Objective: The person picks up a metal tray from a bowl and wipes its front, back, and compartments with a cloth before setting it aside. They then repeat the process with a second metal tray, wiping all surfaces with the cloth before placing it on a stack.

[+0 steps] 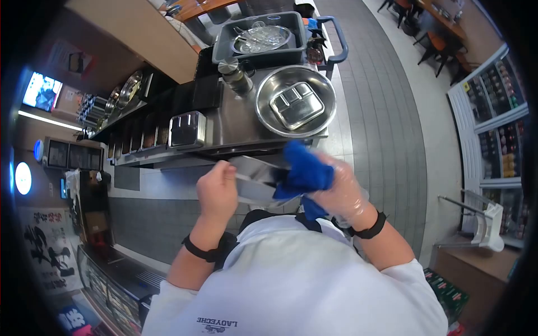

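While the left hand [217, 187] pinches one end of the metal tray [255, 178], its long axis runs sideways to the right hand [342, 193], fingers closed round a blue cloth [304, 171]

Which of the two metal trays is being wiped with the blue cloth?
The metal tray in the hands, under the blue cloth; the other tray lies in the round bowl.
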